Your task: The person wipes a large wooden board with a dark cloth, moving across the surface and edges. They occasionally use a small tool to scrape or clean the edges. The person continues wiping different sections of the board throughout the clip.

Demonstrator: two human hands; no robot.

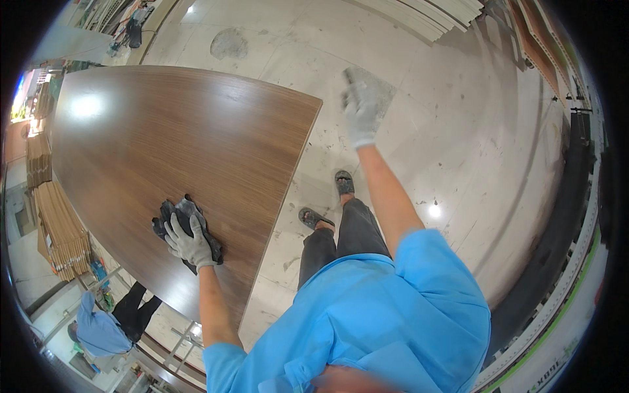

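My left hand [190,243], in a pale grey work glove, bears down on a crumpled black cloth [189,207]. Its fingers are spread over the bunched fabric, gripping it against the panel. The brown wood-grain panel [177,141] is large and has a smooth, shiny face. Beyond the panel's right edge, my gloved right hand [360,111] is held out above the floor. Motion smears its fingers. A dark patch shows at its fingertips, and I cannot make out whether that is a held thing or part of the glove.
A person in a blue shirt [101,331] is at the lower left. Stacked brown boards [60,229] stand along the left side. Pale long strips [426,16] lie at the top, with brown panels [540,42] at the upper right. A long black roll-like band [557,242] runs down the right.
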